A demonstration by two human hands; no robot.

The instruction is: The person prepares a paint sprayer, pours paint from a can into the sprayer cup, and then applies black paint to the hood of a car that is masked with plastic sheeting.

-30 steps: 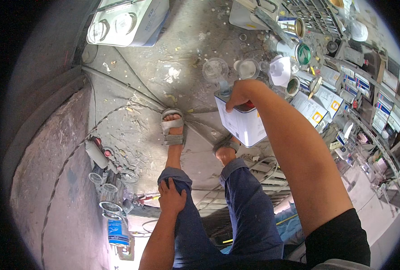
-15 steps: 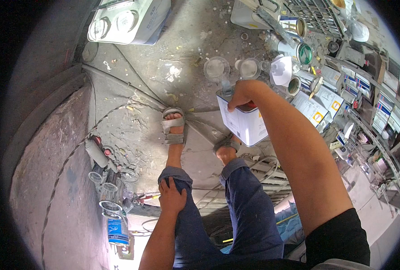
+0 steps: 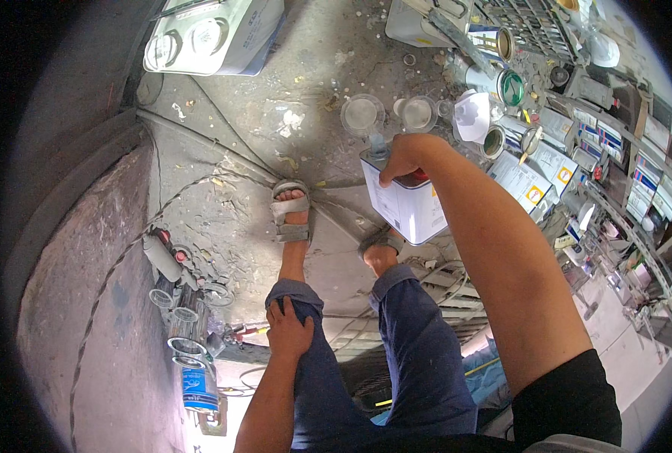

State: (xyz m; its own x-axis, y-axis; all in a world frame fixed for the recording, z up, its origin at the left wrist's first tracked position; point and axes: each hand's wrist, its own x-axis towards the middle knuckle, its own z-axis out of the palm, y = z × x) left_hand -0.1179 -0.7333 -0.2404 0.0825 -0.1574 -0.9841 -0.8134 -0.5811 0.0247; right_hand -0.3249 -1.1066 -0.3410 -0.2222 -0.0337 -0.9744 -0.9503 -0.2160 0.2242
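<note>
One right hand [image 3: 413, 156] is clamped on a tilted white rectangular metal can [image 3: 404, 208], near two clear round plastic cups [image 3: 362, 115]; the left hand [image 3: 289, 332] rests on a blue denim trouser leg [image 3: 322, 385]. Pouring seems underway, calling for steadiness; flow is unclear.

Paint workshop, I'd say.
Around me: spattered floor [image 3: 321, 87], square white tin [image 3: 400, 204], green-rimmed can [image 3: 512, 88], clear plastic cups [image 3: 361, 115], blue-labelled can [image 3: 198, 383].

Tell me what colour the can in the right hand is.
The can is mostly white, dark-edged on top; the head view shows it best.
</note>
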